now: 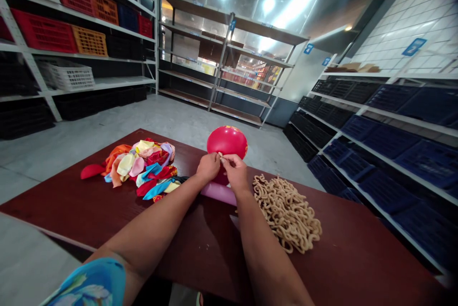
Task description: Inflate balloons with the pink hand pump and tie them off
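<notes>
A blown-up red balloon (227, 141) stands on the dark red table (107, 210) just beyond my hands. My left hand (208, 166) and my right hand (234, 169) meet at the balloon's neck, fingers pinched together on it and on a bit of beige string. A pink tube-shaped thing (218, 193), perhaps a pump, lies on the table under my wrists. A heap of limp balloons (143, 167) in many colours lies to the left. To the right lies a pile of beige string pieces (286, 213).
Metal shelving with red, orange and white crates (67, 15) lines the left wall. Dark blue and black crates (386, 153) fill the racks on the right. Grey concrete floor (161, 124) stretches beyond the table to more shelving at the back.
</notes>
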Motion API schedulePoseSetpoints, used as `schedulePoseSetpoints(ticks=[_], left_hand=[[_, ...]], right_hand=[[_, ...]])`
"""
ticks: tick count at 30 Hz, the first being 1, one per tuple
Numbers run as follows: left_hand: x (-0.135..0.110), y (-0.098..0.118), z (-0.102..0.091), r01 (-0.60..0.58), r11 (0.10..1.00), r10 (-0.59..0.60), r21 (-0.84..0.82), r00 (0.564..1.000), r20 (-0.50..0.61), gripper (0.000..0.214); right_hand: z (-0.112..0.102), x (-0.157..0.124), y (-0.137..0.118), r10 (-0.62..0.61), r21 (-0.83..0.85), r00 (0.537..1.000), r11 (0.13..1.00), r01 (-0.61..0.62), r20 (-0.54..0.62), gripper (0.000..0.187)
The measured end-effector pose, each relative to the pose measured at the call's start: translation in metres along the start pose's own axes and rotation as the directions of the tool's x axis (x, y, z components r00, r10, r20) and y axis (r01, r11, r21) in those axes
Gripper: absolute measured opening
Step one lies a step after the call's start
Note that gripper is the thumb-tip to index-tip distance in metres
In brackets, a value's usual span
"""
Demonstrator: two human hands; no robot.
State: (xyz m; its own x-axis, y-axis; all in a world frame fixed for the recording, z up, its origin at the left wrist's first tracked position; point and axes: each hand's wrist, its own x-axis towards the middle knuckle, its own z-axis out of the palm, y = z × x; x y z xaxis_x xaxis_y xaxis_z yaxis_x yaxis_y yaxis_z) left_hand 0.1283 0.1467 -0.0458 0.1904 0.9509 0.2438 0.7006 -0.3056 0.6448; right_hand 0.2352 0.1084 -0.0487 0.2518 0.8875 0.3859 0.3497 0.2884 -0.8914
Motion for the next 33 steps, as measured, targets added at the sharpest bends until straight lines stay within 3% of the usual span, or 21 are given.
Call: schedulePoseSetpoints(ticks=[2, 4, 7, 10, 12, 15, 17, 19, 21, 25, 33], left_hand=[[-0.002, 0.002, 0.000, -0.029, 0.999, 0.029, 0.018, 1.000, -0.006, 0.044], [-0.004, 0.003, 0.000, -0.063, 0.997, 0.064, 0.035, 0.998, -0.007, 0.043], [-0.006, 0.003, 0.000, -0.097, 0.994, 0.097, 0.056, 0.995, 0.000, 0.043], [-0.008, 0.004, -0.001, -0.109, 0.992, 0.110, 0.067, 0.994, -0.003, 0.043], [-0.008, 0.005, -0.001, -0.106, 0.993, 0.106, 0.059, 0.994, -0.004, 0.041], [-0.008, 0.007, 0.001, -0.093, 0.996, 0.093, 0.016, 0.996, -0.005, 0.041], [-0.007, 0.006, 0.004, -0.097, 0.995, 0.097, -0.034, 0.995, 0.000, 0.042], [-0.005, 0.004, 0.006, -0.109, 0.991, 0.109, -0.084, 0.994, 0.002, 0.043], [-0.002, 0.001, 0.008, -0.106, 0.988, 0.105, -0.111, 0.994, -0.015, 0.045], [0.002, -0.003, 0.008, -0.042, 0.990, 0.036, -0.132, 0.998, -0.050, 0.046], [0.001, -0.005, 0.011, -0.083, 0.963, 0.071, -0.257, 0.996, -0.054, 0.048]], right_hand=[[-0.001, 0.002, 0.003, 0.176, 0.156, 0.984, 0.972, -0.178, 0.027, 0.029], [-0.003, 0.003, 0.004, 0.264, 0.256, 0.961, 0.926, -0.278, 0.087, 0.031], [-0.007, 0.003, 0.001, 0.311, 0.320, 0.931, 0.877, -0.359, 0.193, 0.029], [-0.007, 0.003, -0.001, 0.319, 0.275, 0.922, 0.886, -0.373, 0.221, 0.028], [-0.006, 0.004, -0.001, 0.303, 0.174, 0.940, 0.928, -0.329, 0.158, 0.027], [-0.002, 0.003, 0.000, 0.163, -0.106, 0.985, 0.980, -0.168, -0.053, 0.022], [-0.001, 0.002, -0.001, 0.036, -0.287, 0.984, 0.954, -0.086, -0.176, 0.017], [-0.001, 0.001, -0.001, -0.016, -0.350, 0.975, 0.935, -0.065, -0.222, 0.016], [-0.001, 0.000, -0.002, -0.022, -0.289, 0.983, 0.957, -0.032, -0.180, 0.020], [0.000, 0.001, 0.000, 0.007, 0.026, 0.999, 1.000, -0.006, -0.031, 0.028], [0.003, 0.005, 0.005, 0.161, 0.384, 0.987, 0.912, -0.144, -0.012, 0.027]])
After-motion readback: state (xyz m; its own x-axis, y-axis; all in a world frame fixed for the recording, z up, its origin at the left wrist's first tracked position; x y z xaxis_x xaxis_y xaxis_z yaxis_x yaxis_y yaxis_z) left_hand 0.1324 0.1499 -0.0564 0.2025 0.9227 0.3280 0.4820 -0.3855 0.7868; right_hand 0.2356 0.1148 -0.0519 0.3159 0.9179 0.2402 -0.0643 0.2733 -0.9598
